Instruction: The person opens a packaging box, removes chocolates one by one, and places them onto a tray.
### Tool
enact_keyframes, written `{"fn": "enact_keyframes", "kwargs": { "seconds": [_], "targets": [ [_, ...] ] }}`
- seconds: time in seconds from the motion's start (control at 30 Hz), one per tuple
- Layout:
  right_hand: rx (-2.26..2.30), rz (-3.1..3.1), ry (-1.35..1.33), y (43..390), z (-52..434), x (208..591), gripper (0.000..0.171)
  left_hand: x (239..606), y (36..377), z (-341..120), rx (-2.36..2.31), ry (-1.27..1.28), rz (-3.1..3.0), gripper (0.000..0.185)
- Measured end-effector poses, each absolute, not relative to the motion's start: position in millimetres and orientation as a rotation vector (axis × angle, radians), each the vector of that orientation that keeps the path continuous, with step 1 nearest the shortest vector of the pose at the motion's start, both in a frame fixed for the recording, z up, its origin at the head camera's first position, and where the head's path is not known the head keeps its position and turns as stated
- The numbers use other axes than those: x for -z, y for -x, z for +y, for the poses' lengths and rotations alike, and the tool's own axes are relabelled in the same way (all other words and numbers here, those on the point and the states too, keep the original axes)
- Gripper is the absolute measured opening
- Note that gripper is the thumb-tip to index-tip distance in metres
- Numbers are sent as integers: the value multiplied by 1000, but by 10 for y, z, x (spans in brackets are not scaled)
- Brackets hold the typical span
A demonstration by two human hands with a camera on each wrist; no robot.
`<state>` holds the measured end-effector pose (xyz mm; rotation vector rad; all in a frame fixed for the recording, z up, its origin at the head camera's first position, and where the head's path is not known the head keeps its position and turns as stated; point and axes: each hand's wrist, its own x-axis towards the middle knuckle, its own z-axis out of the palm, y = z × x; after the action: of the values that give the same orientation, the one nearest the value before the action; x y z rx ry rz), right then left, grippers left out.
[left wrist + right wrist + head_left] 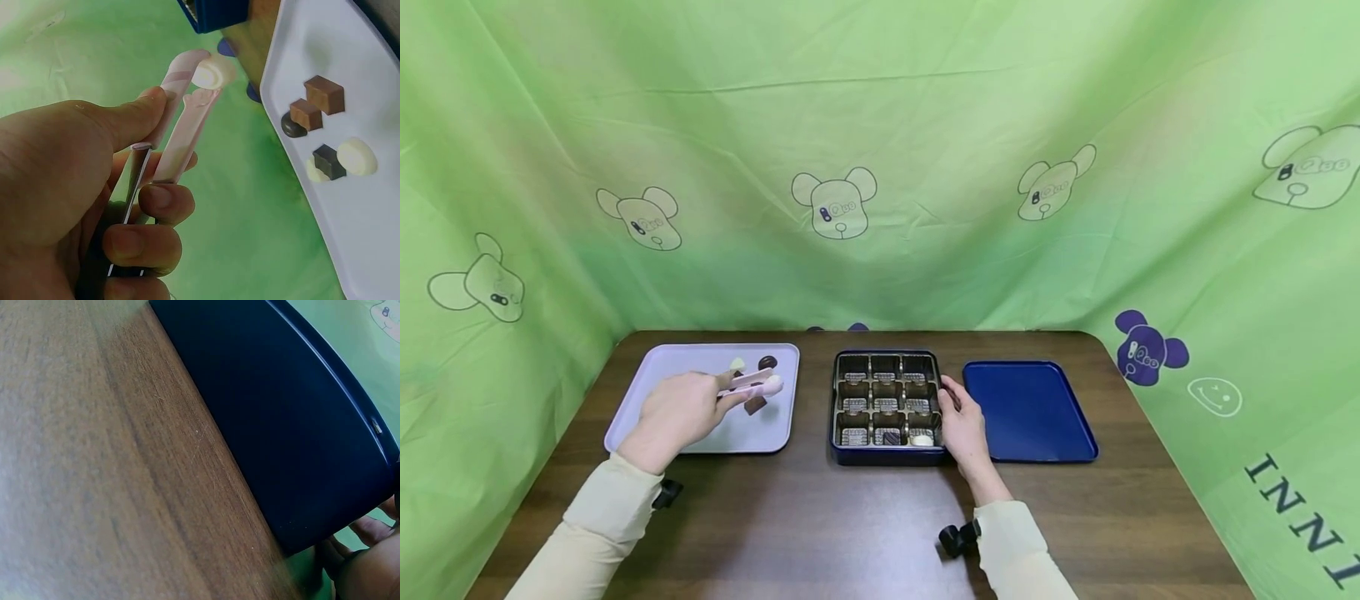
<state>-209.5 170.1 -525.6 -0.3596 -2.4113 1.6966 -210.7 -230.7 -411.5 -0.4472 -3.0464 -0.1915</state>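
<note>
My left hand (681, 408) grips a pair of tongs with pink tips (748, 383), above the white tray (662, 360). Between the tips sits a round white chocolate (219, 72). Below on the tray lie several chocolates, among them a brown square one (326, 95), a dark one (329, 161) and a cream one (357, 156). My right hand (966, 425) holds the right side of the dark blue box (887, 456), its thumb at the rim. In the box's front row, a dark chocolate (891, 437) fills the middle compartment and a white chocolate (921, 439) the right one.
A flat blue lid (1030, 408) lies on the wooden table (820, 533) just right of the box. Green printed cloth (925, 275) hangs behind the table and along both sides. Bare wood separates tray and box.
</note>
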Motion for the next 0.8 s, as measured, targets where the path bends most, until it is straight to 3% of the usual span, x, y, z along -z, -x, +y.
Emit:
{"fn": "enact_keyframes", "kwargs": {
  "seconds": [0.33, 0.8],
  "targets": [
    [-1664, -2430, 360, 2101, 1707, 5248, 39, 4131, 2077, -2499, 185, 471, -3003, 31],
    [-1682, -2420, 368, 2102, 1706, 5260, 39, 4128, 2017, -2791, 167, 309, -3039, 34]
  ]
}}
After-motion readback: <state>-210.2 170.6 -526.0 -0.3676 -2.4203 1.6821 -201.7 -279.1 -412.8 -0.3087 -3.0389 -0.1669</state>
